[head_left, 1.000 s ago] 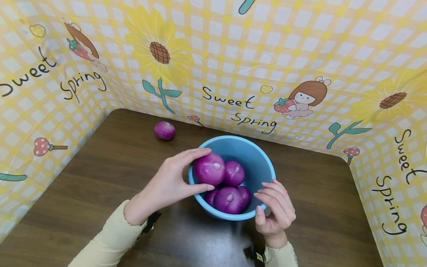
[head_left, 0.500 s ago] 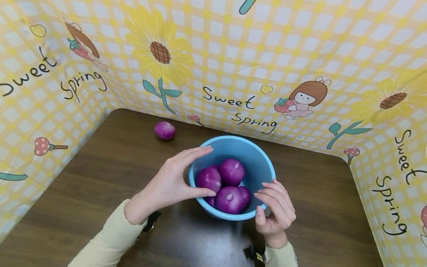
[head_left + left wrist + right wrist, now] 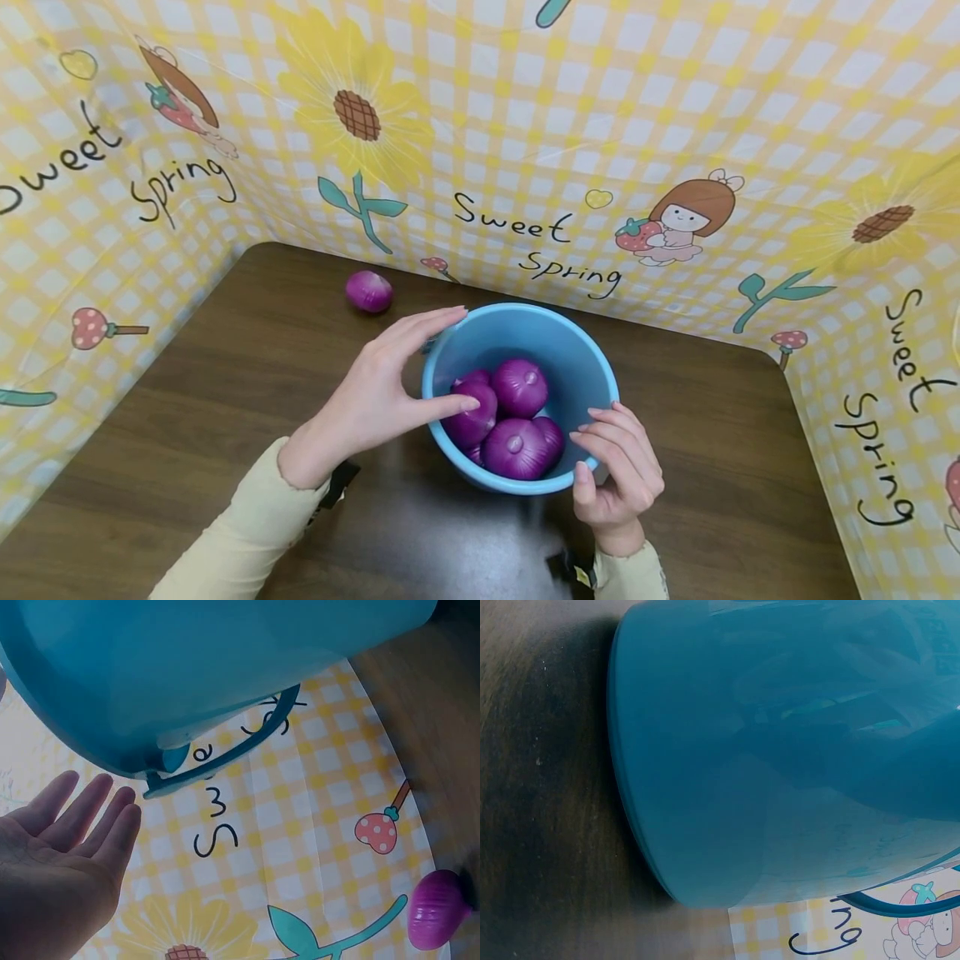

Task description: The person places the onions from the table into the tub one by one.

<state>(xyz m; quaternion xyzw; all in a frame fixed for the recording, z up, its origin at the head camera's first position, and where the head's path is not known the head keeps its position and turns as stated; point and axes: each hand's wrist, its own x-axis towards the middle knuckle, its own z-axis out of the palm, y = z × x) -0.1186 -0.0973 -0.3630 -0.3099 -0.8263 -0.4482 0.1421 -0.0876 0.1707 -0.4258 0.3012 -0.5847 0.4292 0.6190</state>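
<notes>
A blue bucket (image 3: 581, 358) stands on the table with several purple onions (image 3: 517, 448) inside. My right hand (image 3: 622, 471) grips its right rim, fingertips over the edge and thumb outside. At the left rim, my left hand (image 3: 367, 404) hovers with fingers extended and nothing in its grasp; its thumb overlaps an onion (image 3: 474, 421) in the head view. From the left wrist, that hand (image 3: 71, 859) shows spread, straight fingers beside the bucket's rim and its handle (image 3: 255, 742). The right wrist view is mostly the bucket's outer wall (image 3: 765, 765), and the right hand is out of it.
One more purple onion (image 3: 369, 292) lies on the dark wooden table (image 3: 187, 400) near the back left. A yellow checked cloth (image 3: 510, 125) with printed flowers and lettering rises behind the table and along both sides.
My left hand has let go of a large onion, which dropped among the others in the bucket. The hand then lifted slightly up and back to the left. My right hand stayed put.
</notes>
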